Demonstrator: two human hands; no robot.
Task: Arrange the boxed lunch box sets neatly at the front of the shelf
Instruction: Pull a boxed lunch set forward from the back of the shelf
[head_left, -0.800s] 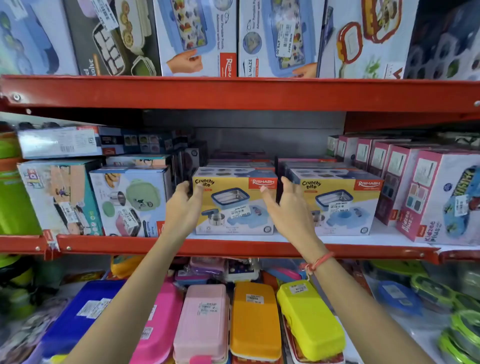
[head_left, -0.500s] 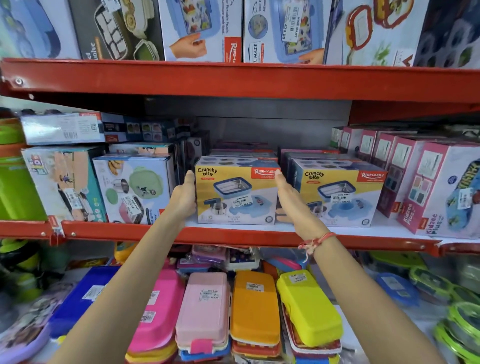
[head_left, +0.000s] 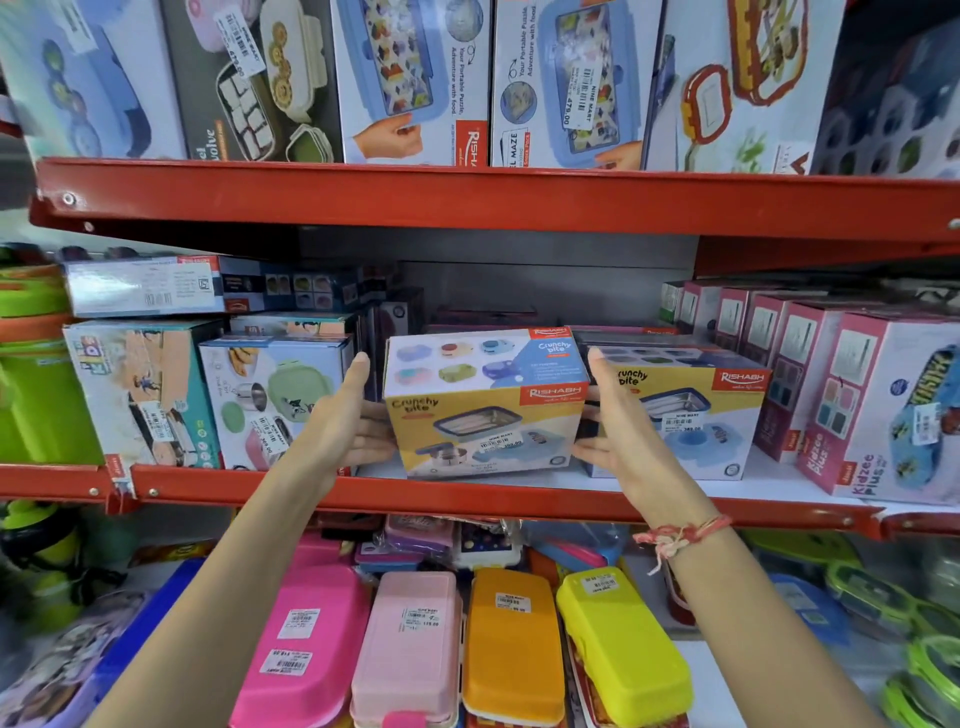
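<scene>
- Head view: a yellow Crunchy Bite box (head_left: 485, 402) is seen at the centre of the frame, at the front of the red middle shelf (head_left: 467, 496), tilted so its top face shows.
- The left hand (head_left: 340, 421) is pressed flat against the box's left side and the right hand (head_left: 621, 421) against its right side, so the box is clamped between the two open palms.
- A second Crunchy Bite box (head_left: 691, 415) is seen just beside it, right of centre, partly hidden by the right hand.
- Pink Kidzee Plus boxes (head_left: 852, 395) are lined up at the right edge.
- Coloured plastic lunch boxes (head_left: 511, 639) are laid out across the lower frame.
</scene>
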